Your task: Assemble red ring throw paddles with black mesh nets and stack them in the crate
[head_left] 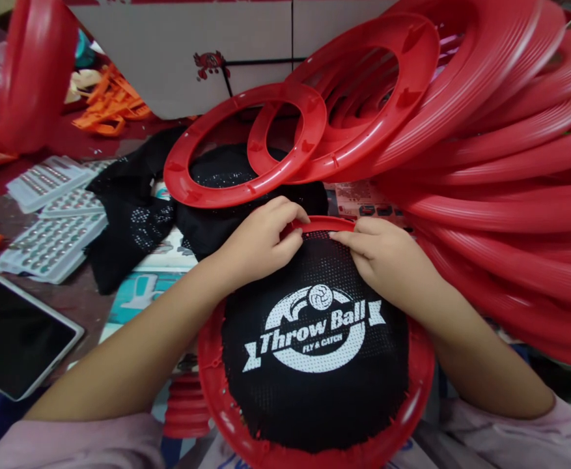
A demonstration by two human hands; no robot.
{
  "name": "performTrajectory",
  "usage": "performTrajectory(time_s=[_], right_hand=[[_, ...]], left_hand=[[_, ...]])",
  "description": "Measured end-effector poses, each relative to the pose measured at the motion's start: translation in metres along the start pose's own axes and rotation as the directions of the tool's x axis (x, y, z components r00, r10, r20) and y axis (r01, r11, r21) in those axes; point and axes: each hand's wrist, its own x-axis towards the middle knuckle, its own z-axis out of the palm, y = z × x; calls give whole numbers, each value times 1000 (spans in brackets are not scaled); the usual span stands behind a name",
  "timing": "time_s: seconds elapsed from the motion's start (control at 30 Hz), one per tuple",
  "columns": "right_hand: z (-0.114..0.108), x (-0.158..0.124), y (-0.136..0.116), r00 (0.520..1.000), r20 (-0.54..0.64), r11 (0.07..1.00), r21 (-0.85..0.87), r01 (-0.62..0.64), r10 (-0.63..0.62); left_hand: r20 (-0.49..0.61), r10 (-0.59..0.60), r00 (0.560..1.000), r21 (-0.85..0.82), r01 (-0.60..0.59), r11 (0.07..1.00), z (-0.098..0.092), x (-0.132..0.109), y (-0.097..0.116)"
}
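A black mesh disc (314, 404) printed "Throw Ball Fly & Catch" in white lies across a red plastic ring (424, 384) close to my body. Its edge meets the ring's inner rim all round. At the far rim, my left hand (268, 238) is closed on the ring, with thumb and forefinger at the mesh edge. Opposite it, my right hand (383, 251) curls its fingers over the same far rim. The right forefinger presses on the mesh edge, and a short stretch of red rim shows between the hands. The fingertips are partly hidden.
Loose red rings (246, 94) lie beyond my hands, beside a big stack of red rings (500, 156) on the right. Black mesh pieces (139, 208), clear compartment boxes of small round parts (53, 244), a dark-screened tablet (16, 332) and orange plastic pieces (109, 104) are at left.
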Motion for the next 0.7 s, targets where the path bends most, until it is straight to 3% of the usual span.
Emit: performTrajectory(time_s=[0.13,0.27,0.43,0.7], right_hand=[[3,1,4,998,-56,999,33,17,-15],[2,1,4,999,-43,998,59,-17,20],[0,3,5,994,57,995,24,-98,97],[-4,6,-1,960,218,981,-120,-151,175]], left_hand=[[6,15,1000,19,-15,1000,0,0,2],[78,62,995,154,-73,985,2,-1,4],[130,127,983,273,-159,949,4,-3,2],[184,81,980,319,-137,938,4,-3,2]])
